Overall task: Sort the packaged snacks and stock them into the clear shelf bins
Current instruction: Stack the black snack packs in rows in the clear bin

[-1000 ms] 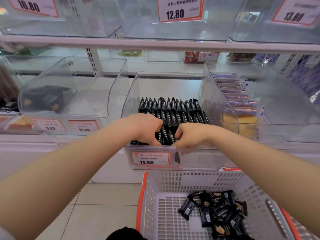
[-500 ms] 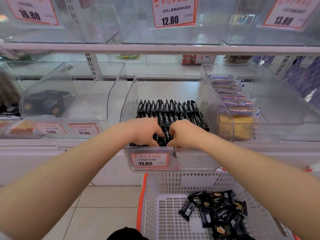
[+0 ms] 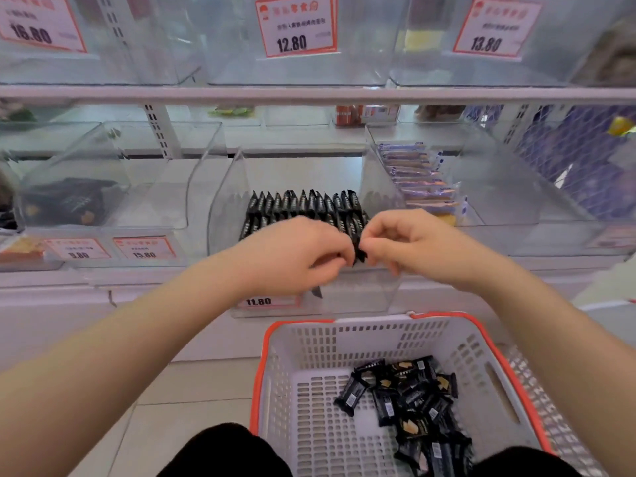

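Your left hand [image 3: 303, 256] and right hand [image 3: 409, 246] both pinch black snack packet [image 3: 358, 247], upright, at clear bin [image 3: 382, 287] front edge; rows [image 3: 303, 204] lie just behind.

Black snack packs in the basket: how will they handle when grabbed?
Black snack packs probably light: small and loosely heaped in the basket. Glossy film likely slippery. Thin crimped ends probably floppy, so pinch the body.

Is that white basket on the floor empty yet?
No. A pile of black snack packets lies in the white basket, toward its right side.
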Demonstrator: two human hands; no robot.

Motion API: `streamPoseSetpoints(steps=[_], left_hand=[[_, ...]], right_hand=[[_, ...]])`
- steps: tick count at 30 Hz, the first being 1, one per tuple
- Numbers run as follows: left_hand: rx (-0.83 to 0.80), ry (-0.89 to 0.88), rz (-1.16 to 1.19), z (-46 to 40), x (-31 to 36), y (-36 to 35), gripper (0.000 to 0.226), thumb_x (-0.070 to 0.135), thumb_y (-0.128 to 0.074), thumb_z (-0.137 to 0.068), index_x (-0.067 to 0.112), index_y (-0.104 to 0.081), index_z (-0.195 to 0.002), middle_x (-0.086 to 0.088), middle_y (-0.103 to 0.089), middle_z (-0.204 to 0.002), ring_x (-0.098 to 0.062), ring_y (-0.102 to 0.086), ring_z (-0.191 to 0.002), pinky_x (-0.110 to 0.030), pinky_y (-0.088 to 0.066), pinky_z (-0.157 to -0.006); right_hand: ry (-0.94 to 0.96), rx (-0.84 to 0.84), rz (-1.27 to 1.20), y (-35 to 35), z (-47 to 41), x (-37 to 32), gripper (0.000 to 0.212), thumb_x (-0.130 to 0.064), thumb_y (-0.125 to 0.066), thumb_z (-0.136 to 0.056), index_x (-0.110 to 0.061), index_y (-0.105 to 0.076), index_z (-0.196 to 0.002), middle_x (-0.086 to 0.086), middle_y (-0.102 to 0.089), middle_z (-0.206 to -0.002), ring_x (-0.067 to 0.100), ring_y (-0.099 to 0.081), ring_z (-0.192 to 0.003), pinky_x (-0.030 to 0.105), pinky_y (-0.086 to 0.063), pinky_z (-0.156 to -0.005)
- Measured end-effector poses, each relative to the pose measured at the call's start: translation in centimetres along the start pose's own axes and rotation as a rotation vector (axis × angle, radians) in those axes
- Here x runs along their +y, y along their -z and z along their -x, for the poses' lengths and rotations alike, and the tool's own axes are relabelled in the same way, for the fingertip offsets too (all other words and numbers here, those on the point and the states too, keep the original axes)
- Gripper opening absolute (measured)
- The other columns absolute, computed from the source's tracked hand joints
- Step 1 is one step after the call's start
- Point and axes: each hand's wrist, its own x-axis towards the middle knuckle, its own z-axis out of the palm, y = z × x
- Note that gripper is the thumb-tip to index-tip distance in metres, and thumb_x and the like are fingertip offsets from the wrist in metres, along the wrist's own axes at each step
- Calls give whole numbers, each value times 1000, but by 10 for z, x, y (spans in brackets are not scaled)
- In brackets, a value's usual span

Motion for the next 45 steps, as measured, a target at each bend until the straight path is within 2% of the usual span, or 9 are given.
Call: streamPoseSetpoints(steps=[6,10,14,21,26,29,34,41,45], left_hand=[[-411,-202,-381,-18,61,-85,24,29,-31,-97,17,-50,-107,-1,-55,-103,-24,-58,-91,-40,-51,-71],[-541,-163,-346,-42,72,-161,25,25,-36,-95,14,-52,-111,-6,-59,-106,-29,-60,-92,-41,-51,-71],[-804,-59,-268,-53,65,-248,28,22,-36,-96,11,-52,-117,-9,-59,-114,-30,-58,-99,-40,-50,-74],[-1095,142,-34,-48,58,-375,27,18,-36,-97,5,-56,-111,-15,-58,-109,-26,-51,-85,-39,-46,-69],[-1074,403,108,-34,70,-440,29,20,-38,-95,10,-55,-116,-15,-56,-113,-32,-56,-100,-36,-46,-74],[-1032,579,35,-24,75,-463,30,23,-35,-96,14,-49,-121,-10,-55,-112,-30,-56,-100,-36,-42,-73],[-876,884,229,-13,80,-497,35,29,-38,-96,15,-42,-128,-7,-46,-124,-27,-54,-107,-37,-47,-78],[-577,766,179,-24,85,-531,50,38,-48,-93,17,-35,-137,-2,-36,-135,-21,-35,-125,-33,-36,-100],[-599,730,146,-32,82,-541,54,41,-52,-90,18,-36,-136,-4,-39,-132,-23,-35,-122,-33,-32,-100]], right_hand=[[-260,-100,-7,2,74,97,6,-20,-57,-91,-20,-60,-86,-12,-65,-65,-1,-54,-54,9,-39,-51],[-445,-43,32,-10,103,190,14,-17,-56,-91,-23,-57,-79,-7,-60,-70,11,-57,-65,23,-45,-62],[-604,-207,201,-34,135,275,9,-25,-55,-93,-19,-58,-87,-5,-60,-88,16,-58,-86,31,-46,-79],[-724,-482,356,-76,165,374,23,-27,-50,-95,-7,-57,-106,10,-62,-103,24,-57,-96,28,-39,-72],[-723,-559,473,-102,163,419,34,-25,-49,-94,-6,-49,-123,15,-53,-124,30,-52,-112,36,-43,-89],[-731,-563,510,-113,161,429,34,-17,-46,-93,-6,-43,-125,16,-51,-124,33,-51,-113,38,-44,-86],[-726,-586,537,-120,155,436,28,-9,-46,-90,-3,-49,-118,17,-56,-116,32,-52,-109,38,-45,-84],[-826,-681,406,-121,162,437,25,-16,-53,-89,-6,-56,-111,12,-60,-111,28,-59,-100,29,-41,-69],[-888,-420,210,-106,153,433,16,-21,-57,-85,-10,-50,-75,6,-52,-75,24,-54,-76,27,-37,-56]])
